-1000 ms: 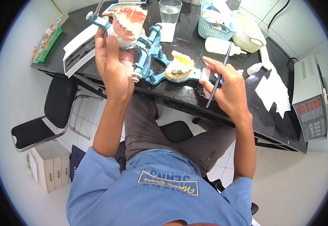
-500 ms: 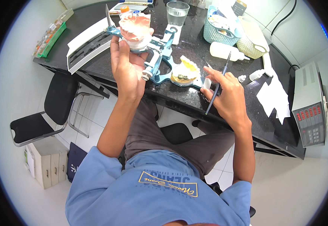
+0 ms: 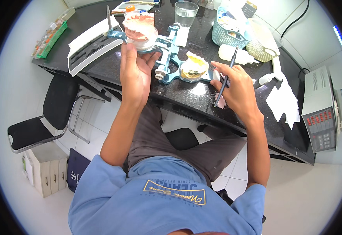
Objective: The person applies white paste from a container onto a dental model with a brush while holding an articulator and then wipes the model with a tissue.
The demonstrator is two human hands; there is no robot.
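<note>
A blue frame (image 3: pixel 174 50) partly hides the left hand (image 3: pixel 135 76), whose grip I can't tell; the right hand (image 3: pixel 237 86) pinches a dark stick (image 3: pixel 233 58).

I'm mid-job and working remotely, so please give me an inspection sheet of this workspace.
Surface: glossy black speckled table, reflecting light.
Job's things: opened, hinged blue metal frame carrying a pink dental cast and a yellow tooth model.
Clutter: clear drinking glass, blue woven plastic basket, cream woven plastic basket, translucent squeeze bottle, irregular white paper.
Hands: left hand supports the frame's pink-cast side; right hand holds a slim dark-blue pen-like tool near its other end, contact unclear.
Cables: thin black cable against white tiled wall.
Surroundings: black metal-framed chair left; pale-grey box-shaped device right.
</note>
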